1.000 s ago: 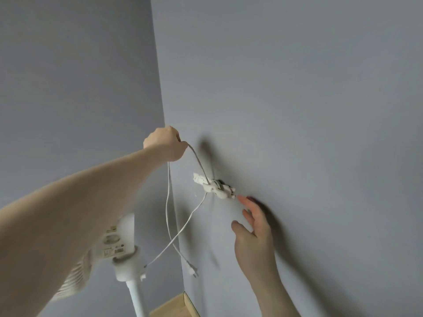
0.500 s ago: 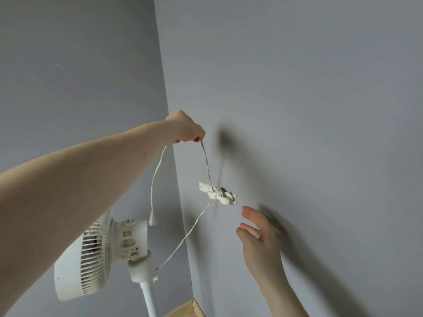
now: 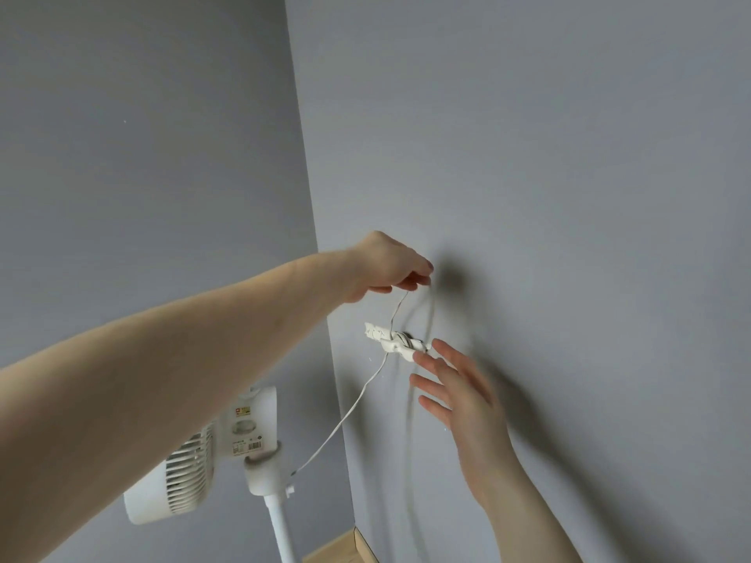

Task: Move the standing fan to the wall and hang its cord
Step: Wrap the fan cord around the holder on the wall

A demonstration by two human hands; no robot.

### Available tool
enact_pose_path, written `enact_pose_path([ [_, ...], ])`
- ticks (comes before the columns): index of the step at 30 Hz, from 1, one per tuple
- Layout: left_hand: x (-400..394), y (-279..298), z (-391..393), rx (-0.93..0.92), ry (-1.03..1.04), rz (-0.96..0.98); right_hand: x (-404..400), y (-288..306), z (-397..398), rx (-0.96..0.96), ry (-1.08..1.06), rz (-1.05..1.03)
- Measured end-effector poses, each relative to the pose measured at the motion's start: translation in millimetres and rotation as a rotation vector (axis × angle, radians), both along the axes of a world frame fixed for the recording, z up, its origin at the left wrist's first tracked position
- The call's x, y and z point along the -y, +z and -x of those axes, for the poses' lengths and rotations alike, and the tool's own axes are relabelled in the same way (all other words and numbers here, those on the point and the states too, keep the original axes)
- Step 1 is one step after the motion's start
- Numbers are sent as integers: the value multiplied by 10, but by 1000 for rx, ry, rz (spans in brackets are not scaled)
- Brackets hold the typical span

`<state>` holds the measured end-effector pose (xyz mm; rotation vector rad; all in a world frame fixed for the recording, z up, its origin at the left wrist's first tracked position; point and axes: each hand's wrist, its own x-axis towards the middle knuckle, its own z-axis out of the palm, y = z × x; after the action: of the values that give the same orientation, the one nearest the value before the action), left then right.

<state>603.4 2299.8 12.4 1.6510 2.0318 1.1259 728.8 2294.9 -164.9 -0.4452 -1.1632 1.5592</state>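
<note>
A white standing fan (image 3: 191, 473) stands in the corner at lower left, its head facing left on a white pole. Its thin white cord (image 3: 345, 416) runs up from the fan's neck to a white wall hook (image 3: 396, 343) on the right grey wall and wraps over it. Just above the hook, my left hand (image 3: 390, 266) pinches the cord's upper part. A blurred stretch of cord swings down the wall right of the hook. Just below and right of the hook, my right hand (image 3: 459, 396) is spread, fingertips near the hook's end, holding nothing.
Two grey walls meet in a corner (image 3: 317, 237) behind the fan. A strip of light wooden floor or skirting (image 3: 341, 548) shows at the bottom by the corner.
My left hand has carried the cord rightward over the hook, toward the wall. The free end that hung left of the hook now swings to its right. My right hand rose closer to the hook.
</note>
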Motion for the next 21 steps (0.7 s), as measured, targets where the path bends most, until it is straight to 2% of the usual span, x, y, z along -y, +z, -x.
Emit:
enact_pose_path([
  [4,-29,-220,-27,6,-122,30,30,9,45,-41,104,68],
  [8,-62,-413,111,28,-168,-20,-55,-65,-4,-53,-110,113],
  [10,-95,-537,261,-121,-71,-83,-100,-100,-56,-96,-191,131],
  [12,-121,-706,445,-414,37,-109,-137,-150,-100,-118,-248,147],
  [14,-142,-922,610,-646,84,-41,-171,-211,-128,-98,-291,160],
  [18,-236,-1297,765,-757,103,93,-241,-345,-138,-3,-341,123],
  [21,-345,-1496,788,-770,78,66,-252,-441,-103,85,-329,77],
])
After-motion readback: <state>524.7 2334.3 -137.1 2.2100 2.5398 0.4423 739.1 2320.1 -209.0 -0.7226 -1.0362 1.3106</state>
